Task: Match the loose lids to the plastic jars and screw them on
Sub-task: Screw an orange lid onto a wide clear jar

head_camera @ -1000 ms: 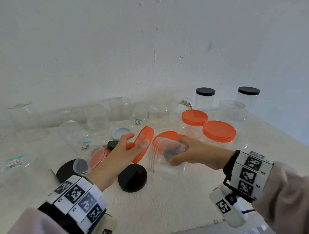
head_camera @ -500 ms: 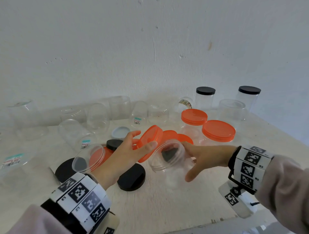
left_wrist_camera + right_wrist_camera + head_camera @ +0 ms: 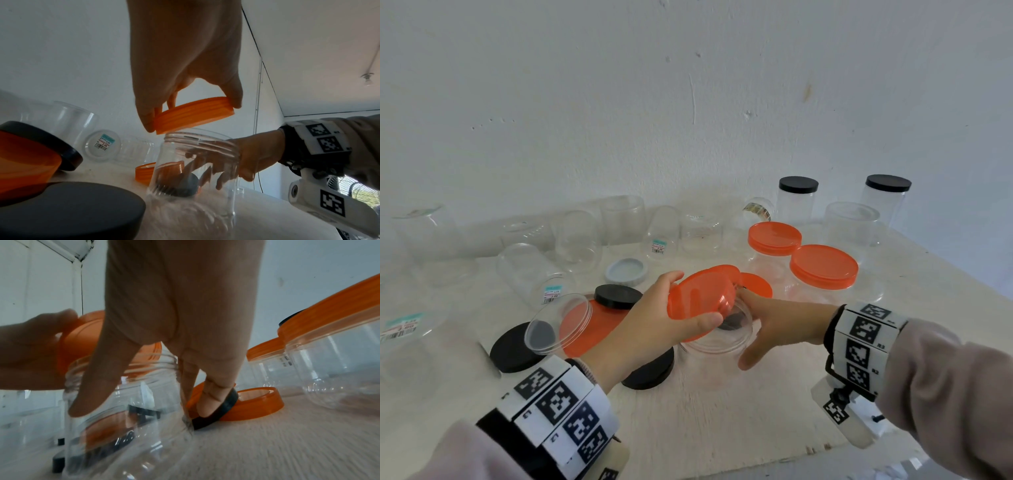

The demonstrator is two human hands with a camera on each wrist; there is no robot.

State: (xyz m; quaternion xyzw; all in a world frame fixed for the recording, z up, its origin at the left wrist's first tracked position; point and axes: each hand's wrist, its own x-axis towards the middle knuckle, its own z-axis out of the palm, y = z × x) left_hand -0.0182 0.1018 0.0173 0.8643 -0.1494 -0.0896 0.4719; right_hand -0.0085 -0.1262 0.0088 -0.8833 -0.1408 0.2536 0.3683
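Left hand point(image 3: 654, 318), reaching from 7 o'clock, pinches the round orange plastic lid point(image 3: 702, 298) by its rim between thumb and fingers, tilted just above the mouth of the clear plastic jar point(image 3: 717, 337). Right hand point(image 3: 780, 322), entering from 3 o'clock, curls thumb and fingers round this jar, which stands upright on the white worktop point(image 3: 722, 411).

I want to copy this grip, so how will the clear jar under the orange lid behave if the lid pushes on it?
The clear jar looks empty and thin-walled, so probably light and apt to slide or tip; the right hand steadies it. Its smooth plastic may be slippery. The orange lid, in the left hand, is tilted and could cross-thread.
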